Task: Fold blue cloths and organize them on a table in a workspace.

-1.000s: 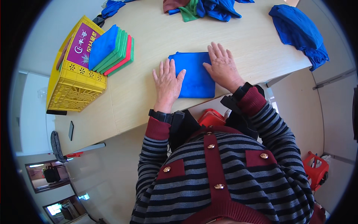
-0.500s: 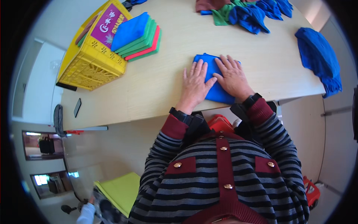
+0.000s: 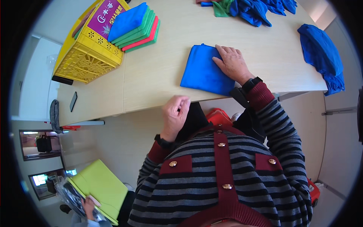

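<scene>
A folded blue cloth (image 3: 202, 70) lies flat near the front edge of the table. My right hand (image 3: 234, 65) rests on its right side, fingers stretched out and lying flat, holding nothing. Off the cloth, my left hand (image 3: 174, 117) hovers just in front of the table edge, below the cloth's left corner. Its fingers are curled in toward the thumb and slightly blurred, with nothing visible in them. At the far left, a stack of folded cloths (image 3: 138, 32) in blue, green and red leans against a yellow crate.
The yellow plastic crate (image 3: 85, 60) stands on the left of the table (image 3: 151, 81), with a phone (image 3: 73, 101) nearby. Crumpled blue cloths (image 3: 251, 13) lie at the back, and another blue pile (image 3: 323, 53) hangs over the right edge. A person's hand (image 3: 89, 208) is by a yellow-green panel (image 3: 100, 185).
My left hand has lifted off the blue cloth, pulled back toward me and curled its fingers. My right hand stays on the cloth. The whole view has shifted slightly.
</scene>
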{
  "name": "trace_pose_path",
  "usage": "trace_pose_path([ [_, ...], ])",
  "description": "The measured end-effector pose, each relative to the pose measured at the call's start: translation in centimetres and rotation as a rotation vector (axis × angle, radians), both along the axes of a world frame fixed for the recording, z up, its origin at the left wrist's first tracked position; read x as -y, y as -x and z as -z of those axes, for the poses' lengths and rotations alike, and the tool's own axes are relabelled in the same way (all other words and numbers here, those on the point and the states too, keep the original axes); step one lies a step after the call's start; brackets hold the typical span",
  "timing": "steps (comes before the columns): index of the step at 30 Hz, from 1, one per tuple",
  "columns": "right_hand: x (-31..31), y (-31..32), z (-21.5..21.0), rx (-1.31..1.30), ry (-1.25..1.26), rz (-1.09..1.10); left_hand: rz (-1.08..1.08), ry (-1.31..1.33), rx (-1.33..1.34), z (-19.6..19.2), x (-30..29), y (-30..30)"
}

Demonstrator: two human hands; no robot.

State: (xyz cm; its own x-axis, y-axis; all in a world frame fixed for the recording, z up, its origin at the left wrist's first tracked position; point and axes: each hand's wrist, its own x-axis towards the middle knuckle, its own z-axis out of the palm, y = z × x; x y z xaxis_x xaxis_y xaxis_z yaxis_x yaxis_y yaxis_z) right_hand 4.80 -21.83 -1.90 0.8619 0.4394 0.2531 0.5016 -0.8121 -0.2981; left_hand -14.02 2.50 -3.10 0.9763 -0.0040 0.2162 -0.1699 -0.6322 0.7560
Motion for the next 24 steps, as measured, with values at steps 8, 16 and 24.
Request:
trace_pose_path([
  [8,-4.6,6.6,-1.1,-0.047,-0.046,-0.13,-0.03,1.263,-0.504,3.1,1.0,2.8],
  [16,-1.7,6.4,0.4,0.003,-0.222,-0.133,-0.304,1.28,-0.254,-2.8,-2.3,2.5],
  [24,2.9,6.5,1.3,0.167,-0.213,-0.042,-0.23,1.148,0.006,-14.1,-13.0,-11.6],
])
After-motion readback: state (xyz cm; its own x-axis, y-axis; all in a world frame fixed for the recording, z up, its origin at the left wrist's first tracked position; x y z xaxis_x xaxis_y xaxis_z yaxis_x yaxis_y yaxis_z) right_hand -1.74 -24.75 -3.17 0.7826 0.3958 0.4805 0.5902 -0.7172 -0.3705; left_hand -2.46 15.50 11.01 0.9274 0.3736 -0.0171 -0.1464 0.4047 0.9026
